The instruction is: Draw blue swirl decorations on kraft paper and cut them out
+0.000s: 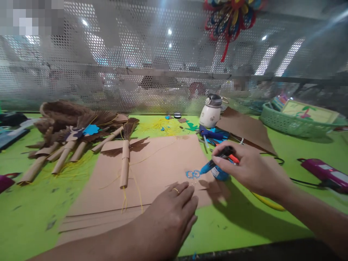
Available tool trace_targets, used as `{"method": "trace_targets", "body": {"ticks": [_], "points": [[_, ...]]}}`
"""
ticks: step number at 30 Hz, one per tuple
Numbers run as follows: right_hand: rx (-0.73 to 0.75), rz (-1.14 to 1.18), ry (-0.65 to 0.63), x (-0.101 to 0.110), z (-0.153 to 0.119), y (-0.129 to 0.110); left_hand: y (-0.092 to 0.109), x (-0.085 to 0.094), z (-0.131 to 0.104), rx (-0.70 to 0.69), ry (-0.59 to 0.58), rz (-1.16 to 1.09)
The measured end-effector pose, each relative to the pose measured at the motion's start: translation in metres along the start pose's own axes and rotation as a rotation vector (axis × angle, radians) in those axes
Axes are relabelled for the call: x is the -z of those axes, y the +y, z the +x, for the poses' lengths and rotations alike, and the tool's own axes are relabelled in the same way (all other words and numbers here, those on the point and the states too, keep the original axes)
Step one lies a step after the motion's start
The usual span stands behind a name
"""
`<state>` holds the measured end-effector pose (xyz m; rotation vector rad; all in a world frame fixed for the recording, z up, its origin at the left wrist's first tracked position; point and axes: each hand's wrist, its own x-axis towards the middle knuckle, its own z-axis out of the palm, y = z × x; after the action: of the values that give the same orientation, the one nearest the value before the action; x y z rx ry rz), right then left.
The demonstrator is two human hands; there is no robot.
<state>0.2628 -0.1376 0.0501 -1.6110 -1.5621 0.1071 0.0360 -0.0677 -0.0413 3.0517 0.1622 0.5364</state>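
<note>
Bright lights (170, 32) dot the grey perforated panel (119, 50) rising behind the lime-green tabletop (24, 210).

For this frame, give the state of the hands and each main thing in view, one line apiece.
Right hand: closed around the blue pen.
Blue pen: slanted, tip down at the blue loops.
Left hand: palm down, at the sheets' near edge.
Brown sheets: flat, stacked.
Paper figure: lying on the sheets, yellow strings trailing.
White bottle: upright, lid on.
Green basket: upright, filled.
</note>
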Motion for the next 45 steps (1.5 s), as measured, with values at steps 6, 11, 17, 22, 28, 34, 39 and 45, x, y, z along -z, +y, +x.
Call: {"method": "trace_targets", "body": {"ticks": [6,11,17,22,28,34,39,45], "points": [[0.041,0.015,0.089,-0.019,-0.010,0.008,0.003,0.002,-0.001,-0.004,0.006,0.036],[0.027,0.017,0.163,-0.014,-0.021,0.022,0.005,0.003,-0.003,-0.024,0.019,0.088],[0.018,0.013,0.196,-0.008,-0.016,0.026,0.006,-0.001,-0.003,0.004,0.044,0.096],[0.059,-0.083,0.108,-0.016,-0.021,0.025,0.006,-0.003,-0.002,0.018,0.031,0.089],[0.129,-0.123,-0.037,-0.021,-0.023,0.021,0.007,-0.002,-0.001,0.032,0.013,0.085],[0.218,-0.184,-0.030,-0.024,-0.024,0.018,0.008,0.000,-0.001,0.019,0.014,0.106],[0.235,-0.221,-0.044,-0.024,-0.025,0.019,0.008,0.002,0.000,0.020,0.013,0.114],[0.198,-0.157,-0.032,-0.029,-0.026,0.019,0.007,0.000,0.001,0.007,-0.003,0.121]]}}
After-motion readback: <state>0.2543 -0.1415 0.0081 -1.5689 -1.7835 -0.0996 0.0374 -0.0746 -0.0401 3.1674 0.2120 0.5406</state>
